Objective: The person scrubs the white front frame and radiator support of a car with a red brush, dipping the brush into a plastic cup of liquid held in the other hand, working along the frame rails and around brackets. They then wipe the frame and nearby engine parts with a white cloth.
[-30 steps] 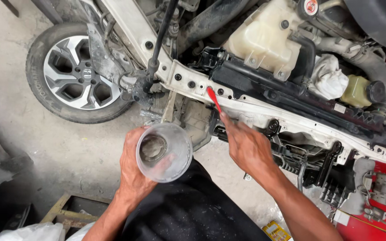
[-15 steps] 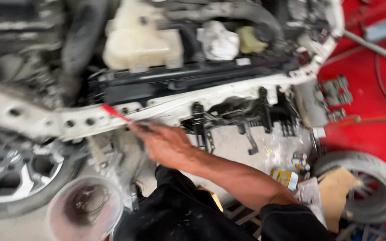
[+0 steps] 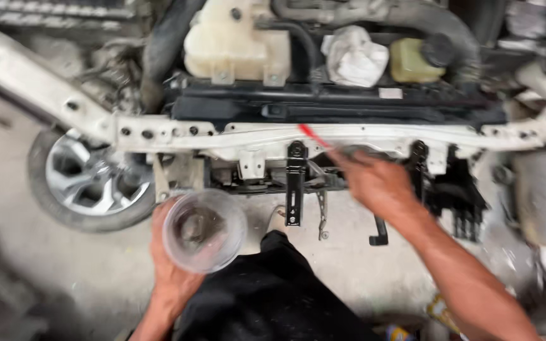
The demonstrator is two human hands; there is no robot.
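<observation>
Left hand (image 3: 170, 278), fingers wrapped around clear plastic cup (image 3: 204, 230). Right hand (image 3: 374, 183), fingers pinched on thin red tool (image 3: 311, 136), tip at white crossmember (image 3: 254, 134).

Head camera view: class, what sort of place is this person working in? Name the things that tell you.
Most likely a car repair workshop. A stripped car front with its white crossmember and coolant tank exposed, a wheel on bare concrete, and the right hand holding a red tool.

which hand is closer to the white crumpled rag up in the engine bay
Right. The right hand, holding a red tool, is just below the white rag at the white crossmember. The left hand holds a clear cup lower left, farther away.
</observation>
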